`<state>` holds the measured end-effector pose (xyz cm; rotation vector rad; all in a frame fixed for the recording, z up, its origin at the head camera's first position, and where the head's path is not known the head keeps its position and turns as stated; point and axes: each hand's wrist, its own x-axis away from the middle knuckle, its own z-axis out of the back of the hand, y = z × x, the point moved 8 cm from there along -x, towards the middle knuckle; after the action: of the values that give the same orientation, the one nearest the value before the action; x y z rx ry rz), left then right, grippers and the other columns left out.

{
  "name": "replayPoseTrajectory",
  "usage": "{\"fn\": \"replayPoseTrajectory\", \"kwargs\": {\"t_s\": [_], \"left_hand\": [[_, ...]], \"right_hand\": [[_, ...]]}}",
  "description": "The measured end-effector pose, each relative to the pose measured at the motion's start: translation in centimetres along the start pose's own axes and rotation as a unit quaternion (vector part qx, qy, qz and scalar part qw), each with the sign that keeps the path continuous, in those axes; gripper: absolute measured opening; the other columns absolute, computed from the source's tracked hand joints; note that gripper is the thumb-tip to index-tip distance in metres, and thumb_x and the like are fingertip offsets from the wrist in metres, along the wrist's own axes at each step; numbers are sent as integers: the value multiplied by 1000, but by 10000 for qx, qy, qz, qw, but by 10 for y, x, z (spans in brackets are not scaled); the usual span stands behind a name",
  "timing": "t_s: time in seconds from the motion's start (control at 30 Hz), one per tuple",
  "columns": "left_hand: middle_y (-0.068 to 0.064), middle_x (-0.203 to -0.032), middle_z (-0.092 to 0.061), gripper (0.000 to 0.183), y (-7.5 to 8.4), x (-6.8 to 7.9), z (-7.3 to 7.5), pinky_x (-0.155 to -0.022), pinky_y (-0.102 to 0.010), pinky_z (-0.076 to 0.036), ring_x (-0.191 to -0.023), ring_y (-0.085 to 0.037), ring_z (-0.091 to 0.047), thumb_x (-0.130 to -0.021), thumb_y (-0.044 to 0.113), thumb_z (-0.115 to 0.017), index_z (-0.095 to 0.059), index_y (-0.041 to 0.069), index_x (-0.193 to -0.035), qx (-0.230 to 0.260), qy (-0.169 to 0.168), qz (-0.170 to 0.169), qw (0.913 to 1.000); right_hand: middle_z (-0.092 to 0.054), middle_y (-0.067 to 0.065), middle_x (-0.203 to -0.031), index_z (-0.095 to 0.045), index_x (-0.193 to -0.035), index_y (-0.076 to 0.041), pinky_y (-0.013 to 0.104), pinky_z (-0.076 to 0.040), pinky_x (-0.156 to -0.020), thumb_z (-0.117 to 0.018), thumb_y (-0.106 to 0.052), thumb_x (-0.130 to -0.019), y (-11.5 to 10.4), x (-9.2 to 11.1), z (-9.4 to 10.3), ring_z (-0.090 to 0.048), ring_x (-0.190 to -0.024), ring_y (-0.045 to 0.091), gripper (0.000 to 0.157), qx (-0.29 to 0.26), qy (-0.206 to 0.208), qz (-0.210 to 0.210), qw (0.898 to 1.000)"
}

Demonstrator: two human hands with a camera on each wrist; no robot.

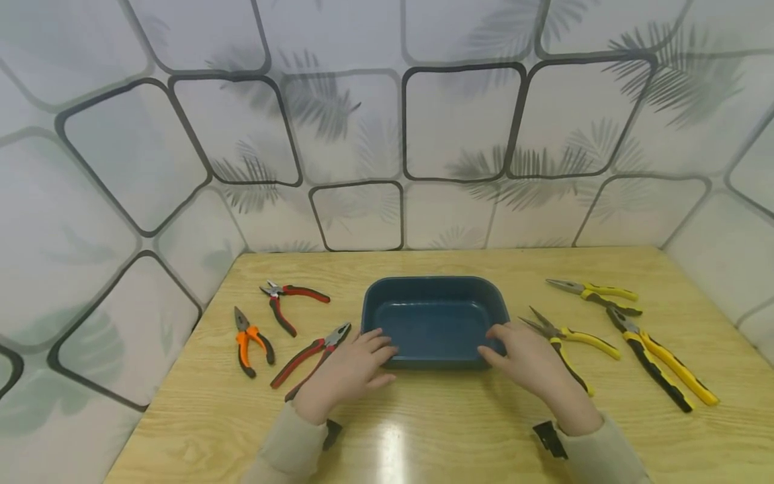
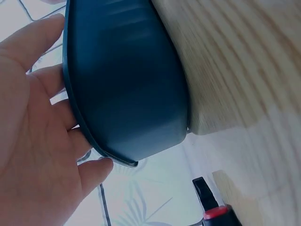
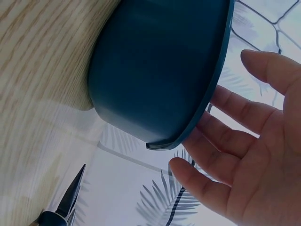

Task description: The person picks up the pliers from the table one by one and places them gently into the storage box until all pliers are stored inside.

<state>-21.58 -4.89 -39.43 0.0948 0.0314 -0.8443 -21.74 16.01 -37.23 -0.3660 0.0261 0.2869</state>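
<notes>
A dark blue rectangular dish (image 1: 437, 364) sits on the wooden table. My left hand (image 1: 349, 371) is at its near left corner, fingers relaxed and reaching over the rim. Opposite it, my right hand (image 1: 535, 359) has its fingertips over the near right corner. In the right wrist view the right thumb stands apart from the dish wall (image 3: 150, 70). Neither hand curls round the dish. Red-and-black pliers (image 1: 300, 360) lie beside the left hand, partly hidden by it. Yellow needle-nose pliers (image 1: 591, 341) lie just beyond the right wrist.
On the left lie small red-and-black cutters (image 1: 306, 292) and orange-and-black needle-nose pliers (image 1: 243, 341). Far right are more yellow-and-black needle-nose pliers (image 1: 609, 292) and long-handled yellow-and-black pliers (image 1: 656, 363). A patterned wall covering (image 1: 459, 128) rises behind the table (image 1: 447, 430).
</notes>
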Motion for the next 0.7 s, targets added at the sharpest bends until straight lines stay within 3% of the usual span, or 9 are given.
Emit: {"fn": "replayPoseTrajectory", "kwargs": {"t_s": [0.27,0.47,0.7], "left_hand": [[-7,-123,-51,35,1,-2,2,-98,-49,-29,-121,-26,-36,-94,33,-42,-56,14,-120,-148,159,-65,9997],[-6,-114,-57,28,4,-4,3,-95,-44,-35,-114,-25,-44,-91,25,-49,-60,13,-114,-368,544,-267,9975],[-2,-109,-60,25,2,-2,1,-94,-43,-36,-111,-23,-47,-90,22,-53,-61,14,-111,-355,656,-175,9971]], "right_hand": [[-61,10,-94,-63,-98,-4,40,-47,-66,-63,-27,-81,2,1,2,-57,-83,25,29,72,73,-34,9999],[-61,10,-94,-62,-99,-4,40,-48,-67,-63,-28,-82,2,1,0,-57,-84,26,30,60,55,-31,10000],[-61,9,-95,-62,-99,-5,38,-48,-65,-62,-27,-83,1,2,1,-57,-82,24,27,-130,202,-33,9997]]}}
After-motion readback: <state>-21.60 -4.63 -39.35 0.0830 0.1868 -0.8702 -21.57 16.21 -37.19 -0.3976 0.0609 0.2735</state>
